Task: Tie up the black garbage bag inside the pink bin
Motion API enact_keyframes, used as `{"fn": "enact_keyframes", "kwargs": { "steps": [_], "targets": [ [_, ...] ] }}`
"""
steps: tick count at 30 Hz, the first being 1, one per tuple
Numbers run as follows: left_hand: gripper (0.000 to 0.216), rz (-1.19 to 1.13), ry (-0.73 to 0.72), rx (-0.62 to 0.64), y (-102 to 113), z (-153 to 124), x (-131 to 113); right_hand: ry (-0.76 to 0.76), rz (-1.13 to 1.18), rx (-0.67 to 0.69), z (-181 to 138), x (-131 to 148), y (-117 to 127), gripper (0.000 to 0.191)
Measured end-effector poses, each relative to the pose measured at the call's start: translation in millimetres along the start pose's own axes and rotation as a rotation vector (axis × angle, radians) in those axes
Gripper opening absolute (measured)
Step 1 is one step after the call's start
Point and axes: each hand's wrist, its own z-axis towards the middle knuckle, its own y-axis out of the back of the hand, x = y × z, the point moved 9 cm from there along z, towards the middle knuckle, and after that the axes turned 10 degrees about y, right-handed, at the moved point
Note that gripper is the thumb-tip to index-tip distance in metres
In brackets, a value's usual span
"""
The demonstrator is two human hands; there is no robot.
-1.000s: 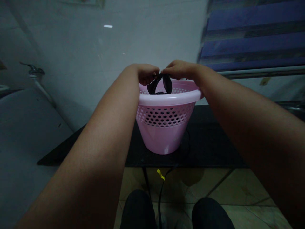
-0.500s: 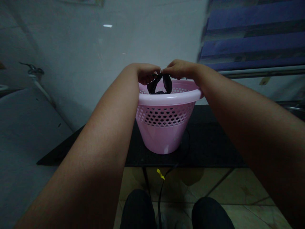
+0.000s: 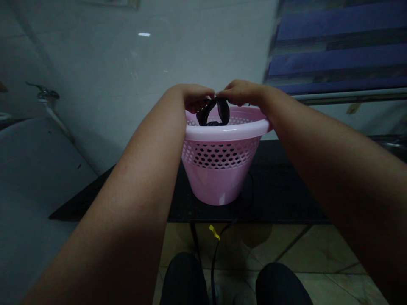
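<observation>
A pink plastic basket with a band of holes below its rim stands upright in front of me. Over its opening, my left hand pinches one side of a black plastic bag. My right hand grips the bag's other side, and the fingertips of both hands nearly meet. Two strips of the bag rise to my fingers like handles, with a gap between them. The rest of the bag sits down inside the basket, and dark shows through the holes. The basket's rim hides its lower part.
The basket stands on a black counter against a tiled wall. A black cable with a yellow tag hangs over the front edge. At left are a tap and a grey panel; a blue striped blind hangs at right.
</observation>
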Motion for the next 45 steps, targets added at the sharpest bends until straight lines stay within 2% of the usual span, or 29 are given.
{"fn": "enact_keyframes", "kwargs": {
  "steps": [27, 32, 37, 45],
  "targets": [
    [0.020, 0.032, -0.014, -0.071, 7.3, 2.0, -0.4, -0.031, -0.002, -0.041, 0.5, -2.6, 2.2, 0.027],
    [0.022, 0.002, -0.011, -0.032, 5.2, 1.4, 0.0, -0.027, -0.007, -0.045, 1.8, -3.9, 1.8, 0.028],
    [0.022, 0.000, -0.004, -0.060, 7.4, 0.7, 0.0, -0.027, -0.034, -0.026, 0.8, -2.5, 2.2, 0.028],
    [0.022, 0.006, -0.006, -0.035, 4.0, 0.2, 0.3, -0.033, -0.071, -0.030, 1.3, -3.6, 3.1, 0.028]
  ]
}}
